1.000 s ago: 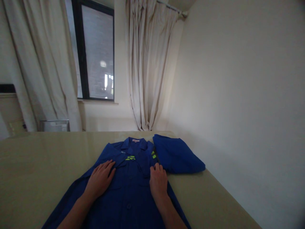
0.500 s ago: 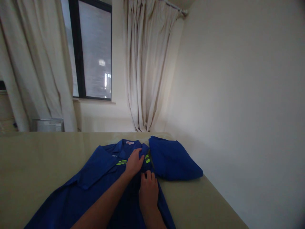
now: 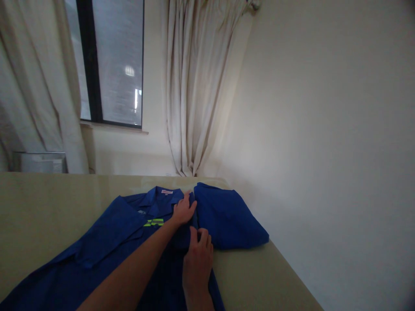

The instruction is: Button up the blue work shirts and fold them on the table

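A blue work shirt [image 3: 106, 242] with yellow-green stripes lies spread on the beige table [image 3: 42, 203]. The left hand [image 3: 183, 211] presses flat by the collar, fingers extended; the right hand [image 3: 197, 261] pinches the front edge. One folded blue garment [image 3: 227, 218] lies just beside it.

Blue jacket [image 3: 106, 246] with neon-yellow stripes [image 3: 154, 222], beige table [image 3: 39, 203].
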Demonstrator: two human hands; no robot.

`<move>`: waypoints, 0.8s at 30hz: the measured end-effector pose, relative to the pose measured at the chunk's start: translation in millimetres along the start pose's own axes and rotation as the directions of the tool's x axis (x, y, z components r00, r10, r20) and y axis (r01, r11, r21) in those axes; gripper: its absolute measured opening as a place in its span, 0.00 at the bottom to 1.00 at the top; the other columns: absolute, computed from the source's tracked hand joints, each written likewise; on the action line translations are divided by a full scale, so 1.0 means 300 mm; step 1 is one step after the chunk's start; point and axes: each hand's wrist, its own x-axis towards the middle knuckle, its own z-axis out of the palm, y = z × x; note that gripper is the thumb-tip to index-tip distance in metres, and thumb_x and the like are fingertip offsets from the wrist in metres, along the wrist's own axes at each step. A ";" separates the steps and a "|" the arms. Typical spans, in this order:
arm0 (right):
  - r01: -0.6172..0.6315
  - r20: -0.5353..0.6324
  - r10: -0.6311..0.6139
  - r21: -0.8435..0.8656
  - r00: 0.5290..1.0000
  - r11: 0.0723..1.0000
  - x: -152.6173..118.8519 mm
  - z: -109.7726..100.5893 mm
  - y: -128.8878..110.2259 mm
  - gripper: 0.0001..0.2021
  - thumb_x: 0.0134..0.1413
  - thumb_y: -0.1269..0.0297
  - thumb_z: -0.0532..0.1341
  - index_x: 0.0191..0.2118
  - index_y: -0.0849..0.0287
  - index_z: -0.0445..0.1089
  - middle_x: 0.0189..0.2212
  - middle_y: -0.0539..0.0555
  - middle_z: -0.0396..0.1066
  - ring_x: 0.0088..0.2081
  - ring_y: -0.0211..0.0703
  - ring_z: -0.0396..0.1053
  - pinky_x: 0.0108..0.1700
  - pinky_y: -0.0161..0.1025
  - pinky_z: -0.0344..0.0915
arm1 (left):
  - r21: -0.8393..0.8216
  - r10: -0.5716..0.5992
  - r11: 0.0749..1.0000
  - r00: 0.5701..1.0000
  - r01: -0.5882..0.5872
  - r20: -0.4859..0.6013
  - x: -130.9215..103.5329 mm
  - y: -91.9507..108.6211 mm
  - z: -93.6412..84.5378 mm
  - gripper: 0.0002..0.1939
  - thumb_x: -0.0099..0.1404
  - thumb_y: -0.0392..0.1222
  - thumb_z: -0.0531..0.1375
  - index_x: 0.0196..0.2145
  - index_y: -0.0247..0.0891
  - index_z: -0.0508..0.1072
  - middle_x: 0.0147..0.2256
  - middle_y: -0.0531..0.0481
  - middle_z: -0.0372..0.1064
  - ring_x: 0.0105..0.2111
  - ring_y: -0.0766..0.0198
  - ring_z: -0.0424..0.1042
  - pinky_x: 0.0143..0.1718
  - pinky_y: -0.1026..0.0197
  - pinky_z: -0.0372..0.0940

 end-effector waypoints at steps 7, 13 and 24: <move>0.017 0.088 -0.009 -0.092 0.996 0.996 0.003 0.020 0.021 0.15 0.55 0.77 0.58 0.44 0.55 0.76 0.46 0.62 0.72 0.48 0.57 0.69 0.48 0.51 0.63 | 0.285 0.248 0.928 0.969 -0.239 0.006 -0.155 -0.032 -0.076 0.27 0.76 0.47 0.43 0.68 0.36 0.58 0.67 0.36 0.58 0.69 0.50 0.54 0.68 0.43 0.49; 0.042 0.119 -0.033 -0.071 0.992 0.997 0.004 -0.017 0.009 0.14 0.58 0.71 0.59 0.47 0.56 0.76 0.44 0.60 0.73 0.48 0.55 0.69 0.49 0.48 0.62 | 0.449 0.335 0.787 0.905 -0.422 0.263 -0.384 -0.061 -0.224 0.29 0.69 0.43 0.55 0.67 0.41 0.62 0.71 0.44 0.52 0.70 0.49 0.52 0.69 0.45 0.53; 0.102 0.032 -0.102 0.011 0.994 0.995 -0.025 -0.074 -0.011 0.18 0.64 0.57 0.58 0.55 0.58 0.73 0.46 0.61 0.73 0.49 0.55 0.68 0.49 0.46 0.59 | 0.745 -0.030 0.666 1.000 0.021 -0.001 -1.136 -0.545 -0.719 0.32 0.64 0.61 0.55 0.64 0.53 0.67 0.67 0.50 0.59 0.67 0.43 0.60 0.66 0.37 0.58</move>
